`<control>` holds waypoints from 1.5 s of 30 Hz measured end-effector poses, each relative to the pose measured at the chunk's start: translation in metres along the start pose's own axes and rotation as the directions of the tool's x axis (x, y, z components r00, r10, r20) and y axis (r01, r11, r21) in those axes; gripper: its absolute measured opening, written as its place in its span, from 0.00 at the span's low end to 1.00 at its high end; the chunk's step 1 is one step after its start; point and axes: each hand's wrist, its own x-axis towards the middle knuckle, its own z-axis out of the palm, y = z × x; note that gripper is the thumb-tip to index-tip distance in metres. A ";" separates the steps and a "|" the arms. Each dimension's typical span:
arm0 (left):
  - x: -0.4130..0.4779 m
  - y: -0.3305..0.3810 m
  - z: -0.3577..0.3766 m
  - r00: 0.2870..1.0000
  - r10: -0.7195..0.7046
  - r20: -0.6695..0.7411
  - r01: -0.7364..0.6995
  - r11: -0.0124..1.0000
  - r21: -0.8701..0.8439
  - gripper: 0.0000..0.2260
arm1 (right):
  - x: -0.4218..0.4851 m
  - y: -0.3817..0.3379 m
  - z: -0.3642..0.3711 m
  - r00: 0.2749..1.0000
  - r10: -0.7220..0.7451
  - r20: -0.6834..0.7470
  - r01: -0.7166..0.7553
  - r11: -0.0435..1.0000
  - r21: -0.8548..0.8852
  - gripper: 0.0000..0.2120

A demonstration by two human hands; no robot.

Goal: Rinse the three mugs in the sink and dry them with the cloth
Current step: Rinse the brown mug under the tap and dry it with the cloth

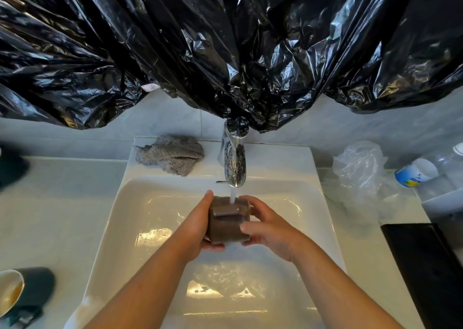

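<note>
A brown mug [226,224] is held over the white sink [150,228], its handle facing up under the running stream from the chrome tap [234,163]. My left hand [200,231] grips its left side and base. My right hand [265,228] wraps its right side. A grey cloth [172,156] lies crumpled on the sink's back ledge, left of the tap. A dark green mug [27,293] with a pale stained inside stands on the counter at the lower left. Another dark object [11,166] sits at the far left edge, blurred.
Black plastic sheeting [225,40] hangs over the wall above the tap. On the right counter lie a clear plastic bag [360,176], a white bottle with a blue label [413,173] and a black flat object [426,266].
</note>
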 end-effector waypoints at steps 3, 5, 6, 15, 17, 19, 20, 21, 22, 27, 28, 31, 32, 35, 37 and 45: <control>-0.004 0.003 0.002 0.996 0.081 0.046 -0.078 0.996 -0.050 0.24 | 0.003 0.002 0.003 0.997 0.022 -0.078 -0.012 0.992 0.126 0.23; -0.006 0.001 0.004 0.981 0.171 0.093 -0.166 0.984 -0.058 0.20 | 0.006 0.002 0.005 0.993 0.050 -0.106 -0.034 0.988 0.150 0.24; -0.007 -0.001 0.003 0.969 0.218 0.119 -0.214 0.976 -0.049 0.20 | 0.008 0.002 0.005 0.991 0.067 -0.114 -0.050 0.988 0.145 0.25; -0.007 -0.003 0.005 0.969 0.246 0.028 -0.246 0.969 0.009 0.21 | 0.002 -0.004 0.005 0.994 -0.004 -0.108 -0.002 0.999 -0.054 0.30; -0.006 -0.004 0.005 0.983 0.184 0.023 -0.185 0.983 0.024 0.20 | -0.001 -0.008 0.009 0.991 -0.050 -0.127 0.039 0.995 -0.087 0.27; -0.007 -0.004 0.007 0.994 0.108 0.013 -0.108 0.994 0.012 0.18 | -0.003 -0.013 0.013 0.983 -0.071 -0.170 0.047 0.989 -0.141 0.21; -0.008 -0.004 0.007 0.996 0.090 0.020 -0.090 0.996 -0.007 0.19 | -0.003 -0.015 0.015 0.978 -0.075 -0.196 0.043 0.986 -0.161 0.19; -0.009 -0.004 0.008 0.994 0.104 0.036 -0.103 0.994 -0.032 0.19 | -0.002 -0.016 0.016 0.972 -0.072 -0.222 0.034 0.985 -0.169 0.18; -0.009 -0.005 0.008 0.988 0.146 0.055 -0.143 0.988 -0.063 0.19 | -0.001 -0.017 0.017 0.968 -0.064 -0.241 0.023 0.985 -0.169 0.19; -0.013 -0.004 0.009 0.954 0.293 0.070 -0.290 0.956 -0.048 0.26 | -0.002 -0.018 0.021 0.960 -0.020 -0.279 -0.041 0.976 -0.212 0.23; -0.014 -0.004 0.010 0.955 0.290 0.058 -0.288 0.957 -0.038 0.24 | -0.002 -0.017 0.020 0.965 -0.010 -0.264 -0.055 0.970 -0.237 0.24; -0.013 -0.004 0.012 0.969 0.246 -0.009 -0.246 0.969 0.026 0.19 | -0.005 -0.012 0.018 0.986 0.003 -0.169 -0.040 0.975 -0.219 0.29; -0.013 -0.004 0.012 0.974 0.225 -0.025 -0.224 0.973 0.048 0.19 | -0.006 -0.011 0.018 0.990 -0.009 -0.141 -0.019 0.979 -0.202 0.29; -0.013 -0.003 0.012 0.985 0.174 -0.015 -0.173 0.984 0.050 0.23 | -0.006 -0.011 0.019 0.986 -0.046 -0.162 0.008 0.974 -0.227 0.19; -0.014 -0.003 0.013 0.978 0.207 0.019 -0.208 0.978 0.028 0.23 | -0.004 -0.011 0.021 0.976 -0.045 -0.214 -0.008 0.971 -0.240 0.24; -0.020 -0.011 0.012 0.908 0.404 0.112 -0.410 0.911 0.037 0.23 | 0.002 -0.004 0.030 0.925 0.024 -0.378 -0.088 0.985 -0.151 0.28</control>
